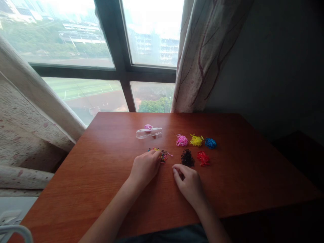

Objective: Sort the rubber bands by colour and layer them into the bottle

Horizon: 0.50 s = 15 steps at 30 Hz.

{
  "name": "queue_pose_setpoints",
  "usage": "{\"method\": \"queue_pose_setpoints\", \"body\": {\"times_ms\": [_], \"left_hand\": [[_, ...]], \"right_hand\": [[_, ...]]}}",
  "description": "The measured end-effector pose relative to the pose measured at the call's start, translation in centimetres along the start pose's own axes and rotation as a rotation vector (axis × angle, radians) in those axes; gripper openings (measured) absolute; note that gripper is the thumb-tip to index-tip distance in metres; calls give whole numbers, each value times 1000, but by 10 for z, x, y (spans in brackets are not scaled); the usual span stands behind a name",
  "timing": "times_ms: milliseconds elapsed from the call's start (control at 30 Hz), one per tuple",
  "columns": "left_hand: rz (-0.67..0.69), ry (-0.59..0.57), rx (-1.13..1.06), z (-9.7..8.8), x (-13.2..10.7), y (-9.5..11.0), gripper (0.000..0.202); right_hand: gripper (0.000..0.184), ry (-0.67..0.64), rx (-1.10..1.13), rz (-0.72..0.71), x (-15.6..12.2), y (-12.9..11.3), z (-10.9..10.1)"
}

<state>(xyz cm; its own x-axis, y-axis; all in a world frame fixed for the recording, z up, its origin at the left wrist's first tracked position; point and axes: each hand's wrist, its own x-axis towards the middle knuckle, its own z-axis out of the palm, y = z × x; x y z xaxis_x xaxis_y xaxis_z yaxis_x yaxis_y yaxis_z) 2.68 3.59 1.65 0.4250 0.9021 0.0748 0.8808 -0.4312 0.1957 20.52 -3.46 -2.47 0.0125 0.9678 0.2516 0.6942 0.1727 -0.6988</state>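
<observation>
My left hand [148, 163] is curled over a mixed pile of small coloured rubber bands [164, 156] near the middle of the table; its fingertips are in the pile, partly hidden. To its right, my right hand [189, 184] rests near the tabletop just below a black pile of bands [187, 158]. Its thumb and index finger come together in a pinch, and anything between them is too small to make out. Sorted piles lie beyond it: red bands [203, 158], pink bands [182, 140], yellow bands [196, 140] and blue bands [210, 143].
A clear plastic bottle-shaped container [149, 133] lies on its side behind the mixed pile, with a pink looped item [148, 127] by it. The brown wooden table [101, 162] meets a window with curtains [199, 60]. A white curved object [17, 229] is at lower left.
</observation>
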Motion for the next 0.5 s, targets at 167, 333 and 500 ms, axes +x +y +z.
{"method": "queue_pose_setpoints", "body": {"times_ms": [167, 333, 500], "left_hand": [[0, 12, -34, 0, -2, -1, 15], [-31, 76, -204, 0, -5, -3, 12], [-76, 68, -562, 1, -4, -6, 13]], "right_hand": [[18, 1, 18, 0, -1, 0, 1], [18, -6, 18, 6, -1, 1, 1], [17, -6, 18, 8, 0, 3, 1]]}}
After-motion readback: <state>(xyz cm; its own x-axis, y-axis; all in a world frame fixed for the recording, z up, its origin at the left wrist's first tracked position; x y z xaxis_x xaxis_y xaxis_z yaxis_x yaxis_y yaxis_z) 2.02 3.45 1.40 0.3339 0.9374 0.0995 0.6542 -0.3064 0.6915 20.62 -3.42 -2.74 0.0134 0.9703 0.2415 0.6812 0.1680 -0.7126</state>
